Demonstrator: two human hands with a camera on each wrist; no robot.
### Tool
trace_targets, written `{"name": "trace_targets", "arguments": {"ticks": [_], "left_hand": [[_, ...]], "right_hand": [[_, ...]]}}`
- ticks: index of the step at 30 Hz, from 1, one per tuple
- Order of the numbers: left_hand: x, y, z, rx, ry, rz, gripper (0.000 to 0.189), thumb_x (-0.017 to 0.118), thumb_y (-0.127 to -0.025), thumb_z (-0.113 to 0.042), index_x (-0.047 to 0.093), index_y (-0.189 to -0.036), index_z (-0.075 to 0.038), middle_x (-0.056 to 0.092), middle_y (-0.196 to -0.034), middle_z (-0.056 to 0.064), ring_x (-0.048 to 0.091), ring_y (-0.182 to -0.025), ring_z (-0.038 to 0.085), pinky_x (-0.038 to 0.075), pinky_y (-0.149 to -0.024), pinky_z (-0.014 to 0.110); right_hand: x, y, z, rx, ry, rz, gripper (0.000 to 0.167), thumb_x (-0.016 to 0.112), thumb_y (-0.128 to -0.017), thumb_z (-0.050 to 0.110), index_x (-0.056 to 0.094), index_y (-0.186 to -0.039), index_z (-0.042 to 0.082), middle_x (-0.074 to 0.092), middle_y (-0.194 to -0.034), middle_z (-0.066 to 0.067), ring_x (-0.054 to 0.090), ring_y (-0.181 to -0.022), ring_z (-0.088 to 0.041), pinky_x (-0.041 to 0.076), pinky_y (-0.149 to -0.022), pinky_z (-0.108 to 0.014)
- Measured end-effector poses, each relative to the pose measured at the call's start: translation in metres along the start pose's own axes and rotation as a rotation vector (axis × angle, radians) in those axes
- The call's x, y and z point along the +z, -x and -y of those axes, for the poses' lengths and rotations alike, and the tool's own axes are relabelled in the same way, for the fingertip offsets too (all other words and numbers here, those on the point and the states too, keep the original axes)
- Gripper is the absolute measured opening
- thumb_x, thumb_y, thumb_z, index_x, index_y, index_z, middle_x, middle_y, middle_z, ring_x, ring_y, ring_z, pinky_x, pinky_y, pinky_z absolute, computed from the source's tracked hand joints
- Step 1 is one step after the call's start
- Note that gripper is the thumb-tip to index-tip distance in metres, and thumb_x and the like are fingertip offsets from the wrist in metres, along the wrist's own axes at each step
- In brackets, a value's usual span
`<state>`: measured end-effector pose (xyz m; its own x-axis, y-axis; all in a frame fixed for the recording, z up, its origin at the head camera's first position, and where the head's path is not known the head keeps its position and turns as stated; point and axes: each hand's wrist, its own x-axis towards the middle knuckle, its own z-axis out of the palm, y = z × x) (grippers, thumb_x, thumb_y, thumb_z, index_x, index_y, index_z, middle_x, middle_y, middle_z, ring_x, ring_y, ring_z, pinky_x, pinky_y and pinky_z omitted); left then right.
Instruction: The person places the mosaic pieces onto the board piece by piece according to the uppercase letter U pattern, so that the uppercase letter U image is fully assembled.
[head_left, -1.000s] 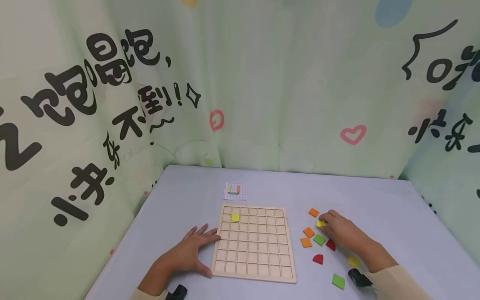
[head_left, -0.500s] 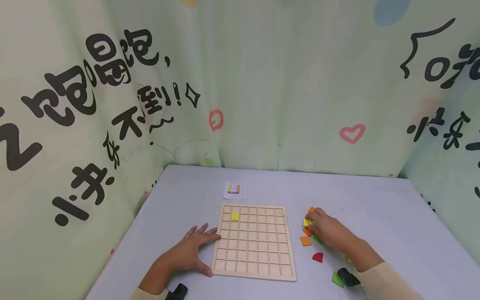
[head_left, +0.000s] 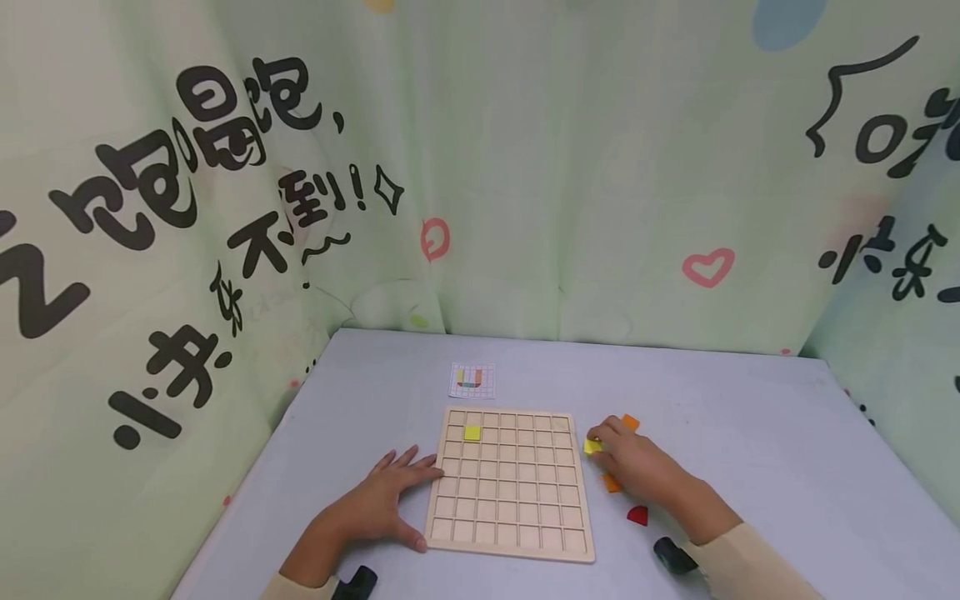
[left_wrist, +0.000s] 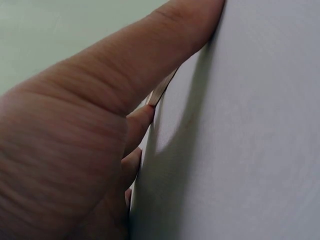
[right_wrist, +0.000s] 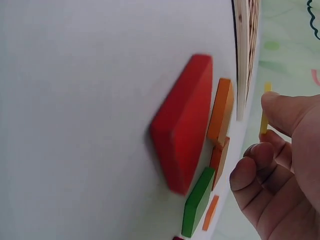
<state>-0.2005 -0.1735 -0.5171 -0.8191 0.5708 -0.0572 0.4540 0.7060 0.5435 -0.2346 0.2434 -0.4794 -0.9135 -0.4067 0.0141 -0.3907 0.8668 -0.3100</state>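
Observation:
My right hand [head_left: 648, 471] pinches a yellow tile [head_left: 591, 447] between thumb and fingers, just off the right edge of a wooden grid board [head_left: 510, 493]. Seen edge-on in the right wrist view, that tile [right_wrist: 265, 110] is a thin upright strip held above the table. One yellow square [head_left: 472, 432] lies in a cell near the board's upper left. On the board's left side my left hand [head_left: 375, 504] rests spread, fingertips and thumb at the edge. The left wrist view shows its extended thumb [left_wrist: 145, 52] low over the white tabletop.
Right of the board lie orange tiles [head_left: 631, 422] and a red rounded piece [head_left: 637, 515]; my right hand covers others. A green piece [right_wrist: 197, 202] shows in the right wrist view. Behind the board lies a small card [head_left: 472, 381] with a coloured U-shaped pattern on a grid.
My right hand has moved left from among the loose pieces toward the board, carrying the yellow tile. My left hand stays at the board's left edge.

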Motion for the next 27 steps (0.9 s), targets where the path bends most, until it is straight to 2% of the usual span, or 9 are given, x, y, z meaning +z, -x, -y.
{"name": "trace_targets", "arguments": {"ticks": [4,7,11,16,20,27], "left_hand": [[0.001,-0.001,0.001,-0.006,0.000,0.004,0.103,0.080,-0.054,-0.070,0.049,-0.143,-0.028,0.034,-0.155,-0.005,0.012,-0.147,0.027,0.001,-0.116,0.053],[0.001,-0.001,0.000,-0.003,-0.004,0.004,0.103,0.079,-0.054,-0.070,0.049,-0.143,-0.027,0.034,-0.155,-0.004,0.012,-0.147,0.028,0.002,-0.116,0.053],[-0.001,-0.001,-0.002,-0.003,0.000,0.003,0.104,0.079,-0.055,-0.070,0.049,-0.143,-0.026,0.034,-0.155,-0.003,0.013,-0.147,0.028,0.002,-0.116,0.053],[-0.001,0.000,-0.002,-0.004,0.022,0.005,0.103,0.080,-0.055,-0.069,0.050,-0.143,-0.026,0.034,-0.154,-0.004,0.012,-0.147,0.028,0.001,-0.116,0.053],[0.000,0.000,-0.001,0.003,0.027,0.003,0.103,0.080,-0.055,-0.069,0.050,-0.143,-0.025,0.034,-0.154,-0.003,0.012,-0.147,0.027,0.001,-0.116,0.053],[0.000,0.000,0.002,0.005,0.027,0.001,0.103,0.079,-0.055,-0.070,0.049,-0.143,-0.026,0.034,-0.154,-0.003,0.012,-0.147,0.028,0.000,-0.116,0.053]], "right_hand": [[0.003,-0.002,0.006,-0.001,0.014,0.000,0.033,0.064,-0.095,0.023,0.058,-0.125,0.010,0.050,-0.115,0.004,0.052,-0.083,-0.008,0.052,-0.077,-0.028],[0.004,-0.004,0.011,-0.045,0.034,-0.023,0.033,0.065,-0.095,0.022,0.058,-0.125,0.010,0.050,-0.115,0.004,0.055,-0.088,-0.008,0.053,-0.081,-0.029],[0.005,-0.007,0.016,-0.095,0.034,-0.043,0.032,0.066,-0.094,0.018,0.058,-0.124,0.008,0.050,-0.115,0.002,0.056,-0.081,-0.006,0.053,-0.077,-0.029],[0.009,-0.013,0.025,-0.079,0.024,-0.026,0.033,0.066,-0.094,0.019,0.058,-0.124,0.009,0.049,-0.115,0.003,0.052,-0.071,-0.005,0.052,-0.073,-0.028],[0.011,-0.016,0.032,-0.093,0.010,-0.016,0.030,0.066,-0.094,0.019,0.058,-0.122,0.009,0.048,-0.115,0.002,0.052,-0.069,-0.006,0.050,-0.070,-0.028],[0.013,-0.023,0.048,-0.169,0.011,-0.015,0.028,0.064,-0.096,0.019,0.058,-0.121,0.008,0.049,-0.118,0.000,0.053,-0.069,-0.007,0.051,-0.069,-0.027]]}}
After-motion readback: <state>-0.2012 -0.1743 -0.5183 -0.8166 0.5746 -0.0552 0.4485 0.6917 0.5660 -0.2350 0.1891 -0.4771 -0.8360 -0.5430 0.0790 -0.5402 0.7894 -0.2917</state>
